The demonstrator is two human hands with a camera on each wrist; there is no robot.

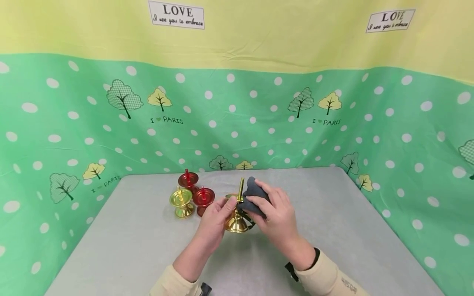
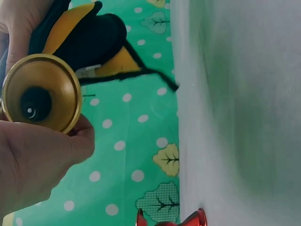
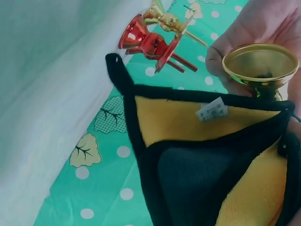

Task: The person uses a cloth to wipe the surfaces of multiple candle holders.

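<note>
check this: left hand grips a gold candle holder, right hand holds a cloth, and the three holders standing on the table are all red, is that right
Not all red: the head view shows a red holder, another red holder and a gold holder standing there. The left hand does grip a gold candle holder, and the right hand holds a cloth.

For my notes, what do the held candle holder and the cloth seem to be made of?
Candle holder: probably metal with a polished gold finish, since its base gives mirror-like highlights; coated plastic stays possible. Cloth: likely soft fabric, matte; it bends into folds and has dark bound edges.
</note>
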